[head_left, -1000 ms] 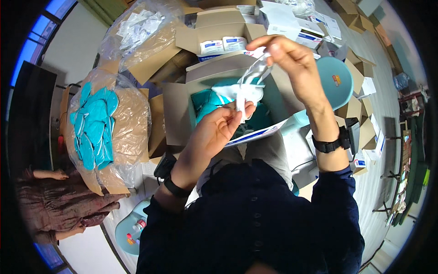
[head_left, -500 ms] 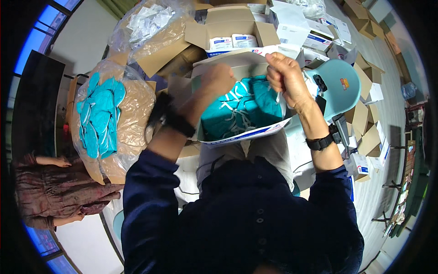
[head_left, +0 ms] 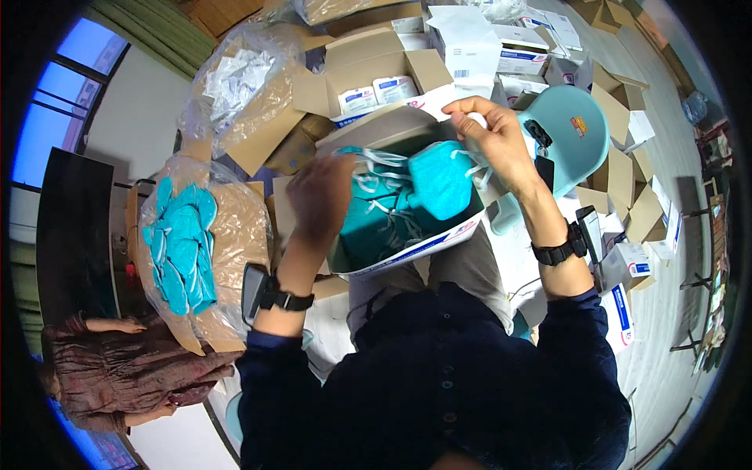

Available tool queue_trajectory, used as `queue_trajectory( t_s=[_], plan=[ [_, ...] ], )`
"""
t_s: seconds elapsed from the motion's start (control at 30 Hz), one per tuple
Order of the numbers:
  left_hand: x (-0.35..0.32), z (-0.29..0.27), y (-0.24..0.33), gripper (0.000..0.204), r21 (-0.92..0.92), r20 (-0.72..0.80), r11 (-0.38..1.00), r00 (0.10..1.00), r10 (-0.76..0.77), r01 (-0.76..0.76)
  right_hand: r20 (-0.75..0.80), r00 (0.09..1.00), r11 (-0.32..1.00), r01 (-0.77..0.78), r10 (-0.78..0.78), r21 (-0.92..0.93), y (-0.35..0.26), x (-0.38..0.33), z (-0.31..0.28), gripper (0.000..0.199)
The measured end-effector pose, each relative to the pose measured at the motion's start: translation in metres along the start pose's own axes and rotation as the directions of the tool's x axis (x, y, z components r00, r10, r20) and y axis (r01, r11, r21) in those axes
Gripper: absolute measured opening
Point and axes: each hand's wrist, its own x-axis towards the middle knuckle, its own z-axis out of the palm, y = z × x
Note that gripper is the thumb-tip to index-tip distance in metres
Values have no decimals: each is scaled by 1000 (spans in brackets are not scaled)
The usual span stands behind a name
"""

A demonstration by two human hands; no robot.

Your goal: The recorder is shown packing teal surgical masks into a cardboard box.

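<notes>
A white cardboard box (head_left: 450,236) in front of me holds several teal face masks (head_left: 376,223) with tangled white straps. One teal face mask (head_left: 441,182) is raised and tilted at the right of the box. My right hand (head_left: 495,142) is closed above it, pinching its white strap between thumb and fingers. Over the left side of the box is my left hand (head_left: 319,196), blurred and curled closed. White straps run close to its fingertips; what it holds, if anything, is unclear.
To the left, a plastic-lined carton (head_left: 239,227) bears a pile of teal masks (head_left: 184,243). Behind stands an open carton (head_left: 368,59) with white packets. A light-blue stool (head_left: 583,157) is at the right, beside more cartons. Another person (head_left: 129,368) stands at the far left.
The mask under my right hand now shows its rounded face, lifted and turned at the box's right. My left hand has moved left and down. The whole view has shifted slightly.
</notes>
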Motion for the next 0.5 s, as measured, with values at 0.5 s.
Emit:
queue_trajectory(
  t_s=[0.5],
  plan=[
    [14,-21,34,18,-862,430,-42,685,-587,505,64,925,883,377,-374,-279,-87,-5,31,19]
  ],
)
